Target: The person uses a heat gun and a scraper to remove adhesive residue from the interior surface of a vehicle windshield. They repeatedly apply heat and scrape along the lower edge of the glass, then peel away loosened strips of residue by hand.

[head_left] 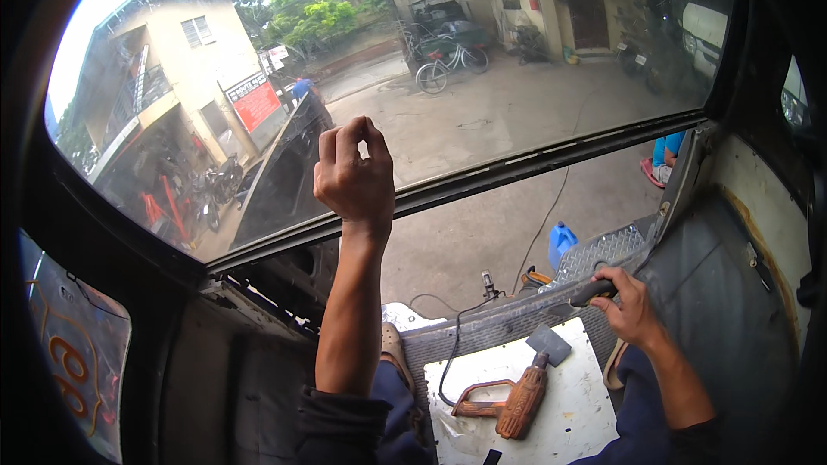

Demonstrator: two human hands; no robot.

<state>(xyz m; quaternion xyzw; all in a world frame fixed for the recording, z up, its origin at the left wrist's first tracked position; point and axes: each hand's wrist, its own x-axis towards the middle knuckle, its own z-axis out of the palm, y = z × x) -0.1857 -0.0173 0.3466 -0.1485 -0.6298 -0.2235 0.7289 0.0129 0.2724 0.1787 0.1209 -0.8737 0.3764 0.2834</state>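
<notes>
My left hand [354,179] is raised in front of the large window [551,112], its fingers curled in toward the thumb. Whatever they pinch, if anything, is hidden. Low on the right, my right hand [633,306] wraps round the dark handle [593,293] of a tool; its working end cannot be made out. Between my legs lies a worn orange heat gun [520,403] on a scuffed white panel [568,418]. A dark grey square piece [549,344] is at its nozzle, and a black cord [451,353] runs from its grip.
The window's black lower frame [482,182] crosses in front of me above an opening. Beyond the sill are a blue container [562,241] and a tread-plate step [603,257]. A person's foot [655,174] shows outside at right. Farther out stands a bicycle [450,65].
</notes>
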